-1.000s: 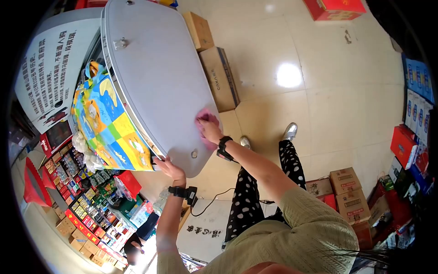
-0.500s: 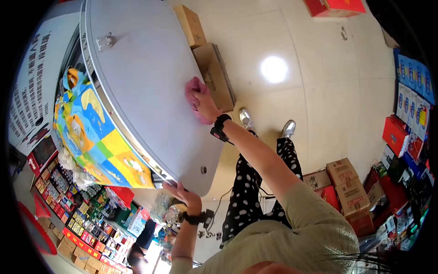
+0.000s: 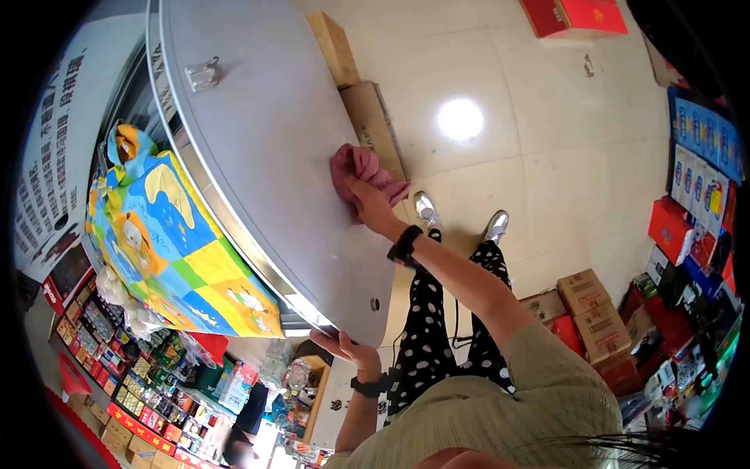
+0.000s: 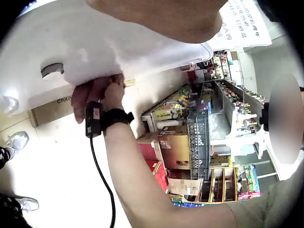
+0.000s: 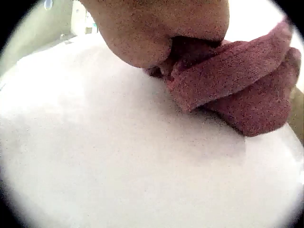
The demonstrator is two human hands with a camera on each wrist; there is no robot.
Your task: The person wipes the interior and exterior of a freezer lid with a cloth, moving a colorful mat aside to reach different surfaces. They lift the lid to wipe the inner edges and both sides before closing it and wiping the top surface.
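Note:
My right hand [image 3: 373,209] grips a bunched pink cloth [image 3: 364,167] against the large pale grey panel [image 3: 258,148], near its right edge. In the right wrist view, folds of the cloth [image 5: 237,80] stick out from under the fingers and lie along the white surface. My left hand [image 3: 353,353] touches the panel's lower corner, its fingers pointing along the edge. Only part of this hand [image 4: 166,19] shows in the left wrist view, across the top. A round metal fitting [image 3: 375,304] sits on the panel close to the left hand.
A blue and yellow patterned cloth [image 3: 183,250] hangs beside the panel's left edge. Cardboard boxes [image 3: 375,125] stand along the panel's right side. More cartons [image 3: 601,328] are stacked at the right. Shelves of packaged goods [image 3: 117,344] fill the lower left.
My right hand has carried the cloth up along the panel, and the cloth is bunched differently. The left hand stays at the lower corner while the view shifts.

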